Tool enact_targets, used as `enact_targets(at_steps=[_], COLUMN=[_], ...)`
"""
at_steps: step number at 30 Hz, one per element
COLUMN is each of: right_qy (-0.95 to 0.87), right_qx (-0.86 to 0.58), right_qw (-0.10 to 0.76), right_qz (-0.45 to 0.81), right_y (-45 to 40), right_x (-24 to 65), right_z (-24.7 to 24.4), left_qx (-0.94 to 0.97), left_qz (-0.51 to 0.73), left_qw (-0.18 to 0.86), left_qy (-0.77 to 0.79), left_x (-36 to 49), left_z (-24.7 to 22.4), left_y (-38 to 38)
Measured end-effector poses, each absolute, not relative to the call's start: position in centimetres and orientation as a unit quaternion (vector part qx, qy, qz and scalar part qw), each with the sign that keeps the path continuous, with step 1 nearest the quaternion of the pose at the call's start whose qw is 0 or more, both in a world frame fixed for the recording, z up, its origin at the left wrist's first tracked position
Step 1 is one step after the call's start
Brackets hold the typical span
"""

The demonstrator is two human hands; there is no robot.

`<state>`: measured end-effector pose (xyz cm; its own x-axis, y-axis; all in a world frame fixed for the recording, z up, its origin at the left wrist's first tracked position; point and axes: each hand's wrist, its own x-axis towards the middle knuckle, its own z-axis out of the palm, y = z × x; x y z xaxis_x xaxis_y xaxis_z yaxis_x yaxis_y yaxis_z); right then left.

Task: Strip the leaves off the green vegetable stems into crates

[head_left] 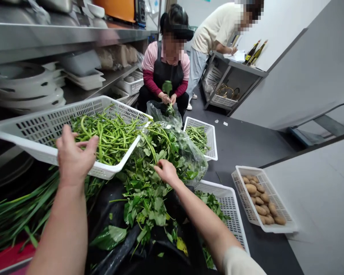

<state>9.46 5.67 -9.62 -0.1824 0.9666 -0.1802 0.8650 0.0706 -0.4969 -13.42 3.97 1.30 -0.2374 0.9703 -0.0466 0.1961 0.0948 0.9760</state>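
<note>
Black plastic lies nearest, with a broad loose leaf on it and long green blades off to the left; the leafy greens are heaped over it in a tangle, between the white basket and a lower-right basket, their far side partly under a clear plastic bag; the right hand is at the heap, thumb and fingers drawn together among the leaves, though I cannot tell whether they grip a stem; the left hand is at the near rim of the white basket, thumb and fingers spread apart, beside the cut green stems lying inside; whether it touches the rim I cannot tell; the step in hand looks like picking through the greens, and the next move calls, I judge, for the right fingertips to pinch one stem and draw it out without dragging its neighbours; to the right, potatoes fill part of another basket; beyond the bag, a co-worker in a dark apron handles a leafy sprig; farther off, a person in a pale top bends over papers on a metal table, near bottles.
</note>
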Motion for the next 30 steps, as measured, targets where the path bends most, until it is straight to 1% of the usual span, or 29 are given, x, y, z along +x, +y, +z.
enact_targets(at_steps=[3,6,8,10,12,13,14,17,19,21,23,27,30], right_qy=[-0.704,-0.701,-0.703,-0.702,-0.691,-0.675,-0.65,-0.528,-0.434,-0.356,-0.319,-0.341,-0.387], right_qx=[-0.677,-0.689,-0.687,-0.67,-0.616,-0.577,-0.536,-0.447,-0.422,-0.405,-0.39,-0.387,-0.395], right_qw=[0.083,0.06,0.088,0.165,0.262,0.298,0.316,0.309,0.31,0.335,0.367,0.402,0.39], right_qz=[0.199,0.174,0.163,0.176,0.272,0.35,0.437,0.653,0.733,0.773,0.782,0.757,0.737], right_y=[10.2,11.8,11.5,10.6,9.4,8.7,8.0,5.4,3.4,1.4,-0.4,-2.9,-3.4], right_x=[7.1,6.5,7.5,9.2,11.1,12.0,12.6,13.7,13.9,14.0,14.3,14.9,15.0], right_z=[-10.0,-10.2,-9.3,-7.4,-5.0,-3.8,-2.8,-1.4,-1.5,-2.0,-2.4,-2.6,-2.3], left_qx=[0.502,0.533,0.55,0.553,0.528,0.504,0.474,0.374,0.316,0.271,0.248,0.245,0.266], left_qz=[0.452,0.413,0.388,0.378,0.397,0.415,0.437,0.5,0.528,0.54,0.545,0.539,0.534], left_qw=[0.385,0.372,0.363,0.367,0.412,0.447,0.485,0.582,0.62,0.64,0.65,0.66,0.659], left_qy=[0.629,0.638,0.645,0.645,0.627,0.611,0.591,0.521,0.488,0.474,0.469,0.461,0.458], left_x=[-10.2,-7.7,-7.2,-7.0,-6.4,-5.9,-5.3,-3.2,-2.4,-2.2,-2.4,-2.4,-2.1], left_z=[-0.4,-2.2,-3.0,-3.2,-2.9,-2.7,-2.4,-1.7,-1.3,-1.1,-1.0,-0.9,-0.7], left_y=[3.5,3.4,3.8,4.3,4.9,5.1,5.3,5.5,5.5,5.2,4.9,3.8,2.8])
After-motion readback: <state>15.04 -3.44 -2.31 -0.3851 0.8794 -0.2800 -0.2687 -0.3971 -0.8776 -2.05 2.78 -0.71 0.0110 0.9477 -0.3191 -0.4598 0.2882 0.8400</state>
